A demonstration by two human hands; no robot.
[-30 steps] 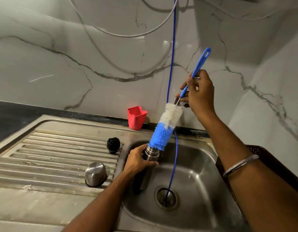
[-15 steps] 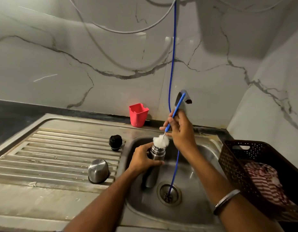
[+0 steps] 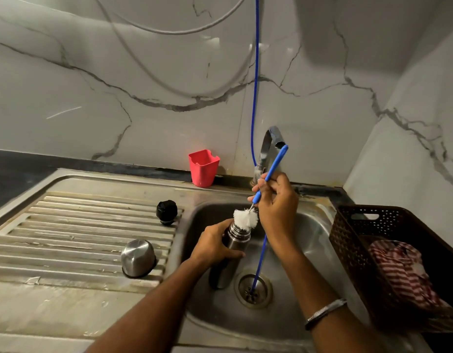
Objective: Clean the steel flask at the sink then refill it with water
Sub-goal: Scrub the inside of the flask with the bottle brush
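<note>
The steel flask (image 3: pixel 230 253) stands tilted in the sink basin (image 3: pixel 309 240), its open neck up. My left hand (image 3: pixel 215 244) grips its upper body. My right hand (image 3: pixel 277 202) holds the blue handle of a bottle brush (image 3: pixel 245 219), whose white tuft sticks out of the flask's mouth; the rest of the bristles are inside. The flask's steel cup lid (image 3: pixel 138 258) sits upside down on the drainboard, and its black stopper (image 3: pixel 166 212) lies nearer the basin.
A steel tap (image 3: pixel 267 146) rises behind the basin. A thin blue hose (image 3: pixel 256 98) hangs down the marble wall into the drain (image 3: pixel 253 290). A red plastic cup (image 3: pixel 203 167) stands by the wall. A brown basket (image 3: pixel 360 225) with striped cloth sits at the right.
The brush went down from above the flask deep into it, my right hand dropping with it. Since half a second ago the hand has risen slightly, showing more handle.
</note>
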